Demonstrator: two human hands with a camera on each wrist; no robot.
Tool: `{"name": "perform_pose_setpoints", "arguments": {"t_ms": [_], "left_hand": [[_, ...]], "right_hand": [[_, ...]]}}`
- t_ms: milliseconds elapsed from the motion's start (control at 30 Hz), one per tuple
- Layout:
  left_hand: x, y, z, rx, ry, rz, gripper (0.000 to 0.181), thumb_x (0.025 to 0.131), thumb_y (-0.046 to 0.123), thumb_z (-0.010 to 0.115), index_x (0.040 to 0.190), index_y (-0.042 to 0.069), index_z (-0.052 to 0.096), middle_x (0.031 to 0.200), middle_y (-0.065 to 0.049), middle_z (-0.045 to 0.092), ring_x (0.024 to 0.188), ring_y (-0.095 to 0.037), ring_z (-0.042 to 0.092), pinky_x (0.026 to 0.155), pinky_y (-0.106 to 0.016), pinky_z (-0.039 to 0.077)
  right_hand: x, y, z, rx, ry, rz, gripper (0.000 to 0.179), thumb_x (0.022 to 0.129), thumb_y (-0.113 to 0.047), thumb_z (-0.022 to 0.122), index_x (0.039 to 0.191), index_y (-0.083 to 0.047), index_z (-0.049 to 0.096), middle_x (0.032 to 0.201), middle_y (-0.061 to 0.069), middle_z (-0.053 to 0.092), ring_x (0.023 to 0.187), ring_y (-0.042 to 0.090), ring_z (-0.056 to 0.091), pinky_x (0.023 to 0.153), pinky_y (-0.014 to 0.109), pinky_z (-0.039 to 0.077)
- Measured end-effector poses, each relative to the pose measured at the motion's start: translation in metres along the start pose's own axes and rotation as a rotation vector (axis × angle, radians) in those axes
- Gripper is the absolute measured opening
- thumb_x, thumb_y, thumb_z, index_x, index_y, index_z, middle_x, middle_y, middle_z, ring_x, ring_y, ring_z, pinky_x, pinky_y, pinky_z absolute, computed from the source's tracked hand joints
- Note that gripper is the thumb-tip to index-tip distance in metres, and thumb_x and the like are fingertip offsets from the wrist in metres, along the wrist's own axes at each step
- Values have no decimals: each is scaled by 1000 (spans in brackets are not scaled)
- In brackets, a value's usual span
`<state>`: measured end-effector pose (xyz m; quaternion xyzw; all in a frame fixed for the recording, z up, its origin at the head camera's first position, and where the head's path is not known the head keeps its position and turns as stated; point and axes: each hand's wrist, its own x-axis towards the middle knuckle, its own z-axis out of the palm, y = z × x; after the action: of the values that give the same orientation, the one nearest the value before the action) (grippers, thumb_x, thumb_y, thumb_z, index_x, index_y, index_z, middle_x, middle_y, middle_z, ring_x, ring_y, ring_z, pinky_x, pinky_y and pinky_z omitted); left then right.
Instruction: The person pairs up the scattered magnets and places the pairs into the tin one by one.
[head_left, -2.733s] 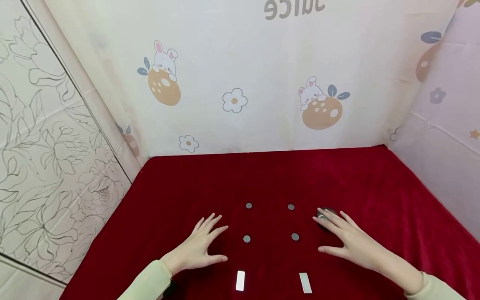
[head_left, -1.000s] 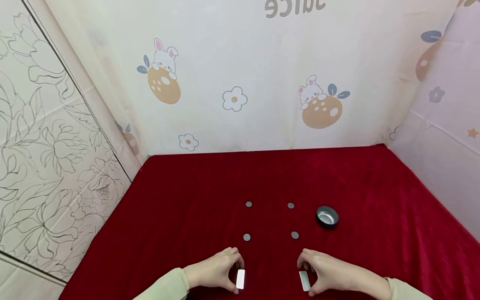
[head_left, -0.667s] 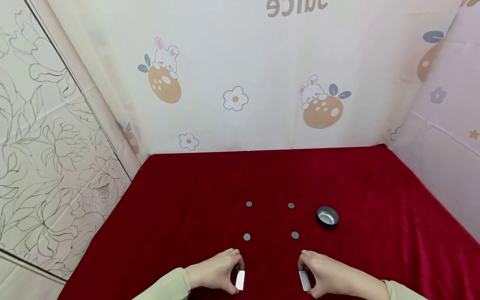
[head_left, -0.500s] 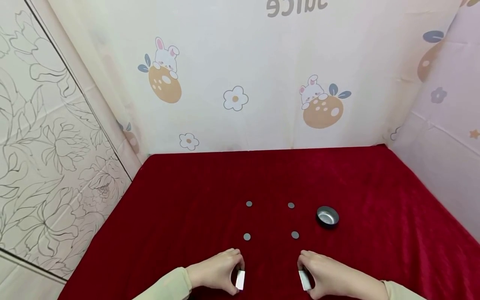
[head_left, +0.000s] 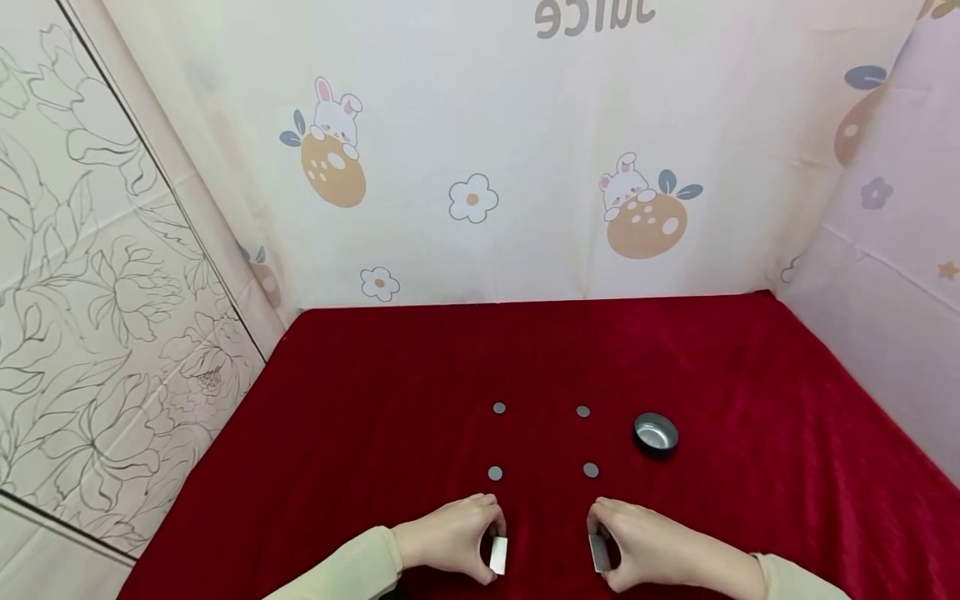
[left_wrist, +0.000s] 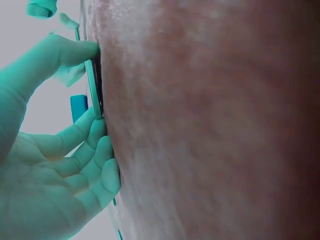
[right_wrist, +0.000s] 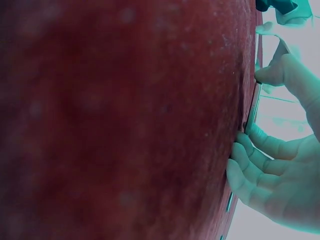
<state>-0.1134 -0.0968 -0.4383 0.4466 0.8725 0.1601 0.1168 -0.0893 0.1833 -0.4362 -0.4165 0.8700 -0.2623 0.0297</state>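
Observation:
Near the front of the red cloth, my left hand (head_left: 453, 537) pinches a small silver rectangular plate (head_left: 498, 556) by its ends, between thumb and fingertips. Mirroring it, my right hand (head_left: 652, 546) grips a second, similar plate (head_left: 599, 553), which looks greyer. In the left wrist view the left plate (left_wrist: 93, 90) spans from thumb tip to index fingertip, close over the cloth. The right wrist view has the right plate (right_wrist: 254, 106) held the same way, low against the cloth. A gap of red cloth separates the two plates.
Beyond the hands lie flat grey discs: two nearer ones (head_left: 495, 473) (head_left: 591, 471) and two farther ones (head_left: 499, 408) (head_left: 583, 412). A small round dark dish (head_left: 656, 435) with a shiny inside stands to their right. Printed curtains (head_left: 480, 150) border the red table (head_left: 360, 375).
Both hands, earlier spread with the right one over the dish, came down and took hold of the plates. The plates have since moved inward, closer together.

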Motion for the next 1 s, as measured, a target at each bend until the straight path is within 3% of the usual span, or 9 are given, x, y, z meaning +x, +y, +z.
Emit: {"name": "perform_pose_setpoints", "arguments": {"t_ms": [633, 1000], "left_hand": [[20, 9, 4, -51, -19, -33, 30, 66, 26, 75, 87, 13, 58, 78, 13, 44, 69, 5, 37, 60, -7, 34], [29, 16, 4, -60, -28, -57, 31, 66, 26, 76, 88, 12, 59, 77, 12, 43, 66, 4, 38, 57, -8, 35]], "right_hand": [[21, -13, 6, 47, -65, 154, 28, 61, -13, 70, 80, -15, 50, 71, -16, 40, 56, -4, 35, 51, 14, 35], [32, -17, 10, 70, -98, 195, 27, 61, -18, 71, 81, -15, 52, 70, -16, 41, 55, -3, 37, 49, 15, 36]]}}
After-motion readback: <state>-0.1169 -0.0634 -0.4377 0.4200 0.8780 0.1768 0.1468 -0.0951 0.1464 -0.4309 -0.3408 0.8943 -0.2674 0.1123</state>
